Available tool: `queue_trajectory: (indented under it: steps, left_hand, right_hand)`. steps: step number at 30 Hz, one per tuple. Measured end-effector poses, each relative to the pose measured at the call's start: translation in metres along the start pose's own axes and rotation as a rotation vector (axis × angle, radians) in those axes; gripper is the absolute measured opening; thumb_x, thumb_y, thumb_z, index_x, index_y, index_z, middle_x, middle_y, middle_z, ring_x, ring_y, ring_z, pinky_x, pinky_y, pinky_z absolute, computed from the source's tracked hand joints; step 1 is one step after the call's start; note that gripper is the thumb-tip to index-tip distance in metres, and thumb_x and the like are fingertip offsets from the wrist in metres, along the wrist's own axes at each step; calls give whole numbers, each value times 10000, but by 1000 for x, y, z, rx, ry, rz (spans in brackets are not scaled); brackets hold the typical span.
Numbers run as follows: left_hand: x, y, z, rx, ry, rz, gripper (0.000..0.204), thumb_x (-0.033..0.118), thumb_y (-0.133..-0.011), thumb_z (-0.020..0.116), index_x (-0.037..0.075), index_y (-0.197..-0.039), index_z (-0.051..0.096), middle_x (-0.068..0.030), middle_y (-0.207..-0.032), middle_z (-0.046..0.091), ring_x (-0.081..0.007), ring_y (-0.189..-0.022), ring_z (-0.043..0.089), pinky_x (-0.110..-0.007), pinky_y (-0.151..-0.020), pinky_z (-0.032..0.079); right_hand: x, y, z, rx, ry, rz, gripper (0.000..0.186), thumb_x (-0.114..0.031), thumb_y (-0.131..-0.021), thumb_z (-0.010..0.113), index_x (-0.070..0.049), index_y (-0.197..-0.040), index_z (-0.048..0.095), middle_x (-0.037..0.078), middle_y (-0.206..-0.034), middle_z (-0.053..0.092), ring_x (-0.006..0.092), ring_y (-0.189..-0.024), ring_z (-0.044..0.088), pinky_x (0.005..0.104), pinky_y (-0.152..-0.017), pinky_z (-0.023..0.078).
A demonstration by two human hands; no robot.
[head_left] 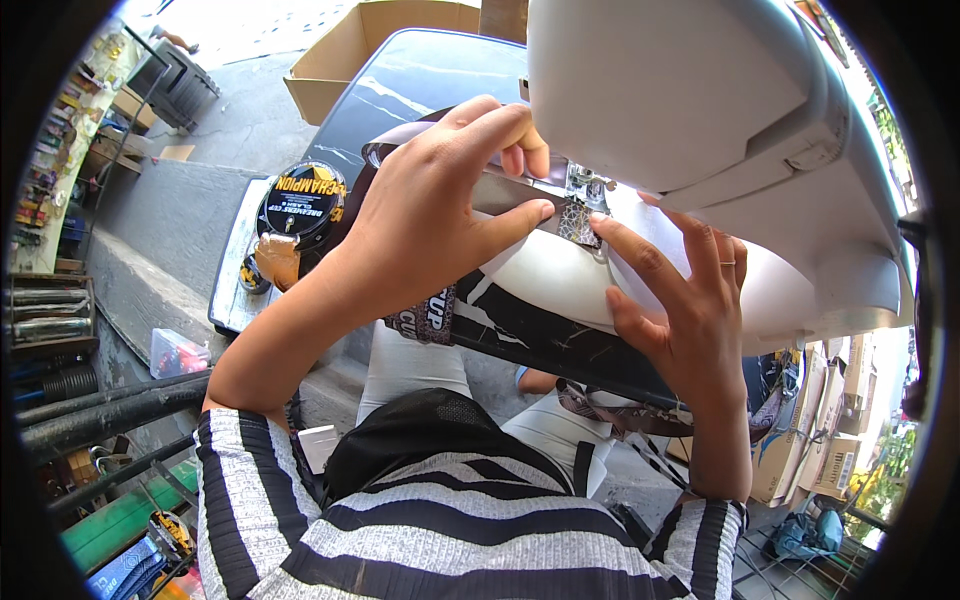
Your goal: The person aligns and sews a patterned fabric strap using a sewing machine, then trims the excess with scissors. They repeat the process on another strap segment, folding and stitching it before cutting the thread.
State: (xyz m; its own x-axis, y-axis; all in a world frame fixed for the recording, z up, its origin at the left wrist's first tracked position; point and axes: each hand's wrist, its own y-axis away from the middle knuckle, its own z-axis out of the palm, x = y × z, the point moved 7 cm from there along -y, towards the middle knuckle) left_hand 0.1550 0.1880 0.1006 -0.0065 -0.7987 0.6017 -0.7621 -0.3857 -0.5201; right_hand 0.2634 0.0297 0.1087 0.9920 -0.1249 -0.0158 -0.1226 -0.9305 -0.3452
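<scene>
A white sewing machine (690,90) stands in front of me, its metal presser foot (585,182) over a short piece of grey-and-black patterned strap (576,222). My left hand (440,190) is left of the foot, thumb stretched toward the strap's left edge and index finger bent, with a gap between them. The tip of my right hand's (680,285) index finger rests at the strap's right edge, the other fingers spread over the machine's white bed. Below my left wrist hangs a dark printed lanyard strap (430,318). My left hand hides part of the machine bed.
The machine sits on a black marble-patterned table (440,75). At its left are a round black spool-like roll with a printed label (300,200) and a brown tape roll (278,260). An open cardboard box (370,40) is behind; flattened cartons (820,430) stand at right.
</scene>
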Motion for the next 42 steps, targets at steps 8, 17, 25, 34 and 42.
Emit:
queue_trajectory:
  steps: [8,17,25,34,42]
  left_hand:
    - [-11,5,3,-103,42,10,208,62,-782,766,141,-971,801,-91,-1046,609,-197,-921,619,-305,-736,583]
    - [-12,6,4,-52,4,14,135,256,-800,790,184,-914,788,-51,-971,579,-226,-839,664,-353,-739,538]
    - [-13,1,7,-10,-32,43,156,274,-780,815,172,-895,788,-45,-953,594,-235,-823,673,-357,-709,545]
    - [-13,-1,6,-25,-8,51,163,257,-779,824,151,-898,793,-49,-938,611,-226,-828,680,-342,-713,554]
    - [-10,-5,5,-65,4,37,192,252,-770,825,124,-908,789,-54,-942,620,-236,-829,690,-347,-731,555]
  right_hand:
    - [-1,-4,2,-37,-1,15,440,-285,-820,673,-277,-1259,699,98,-1379,545,289,-1210,509,466,-1079,311]
    - [-3,-8,0,-50,28,29,425,-289,-810,682,-277,-1234,698,72,-1360,582,287,-1204,537,476,-1098,284]
    - [-8,-12,-6,-23,27,56,377,-305,-797,700,-254,-1169,726,66,-1312,617,270,-1168,575,452,-1075,285]
    - [-13,-15,-9,4,69,30,382,-264,-775,702,-245,-1154,742,75,-1259,641,264,-1140,586,450,-1052,310]
    - [-13,-20,-13,31,54,0,406,-207,-730,723,-232,-1134,748,75,-1183,657,275,-1069,593,450,-1010,355]
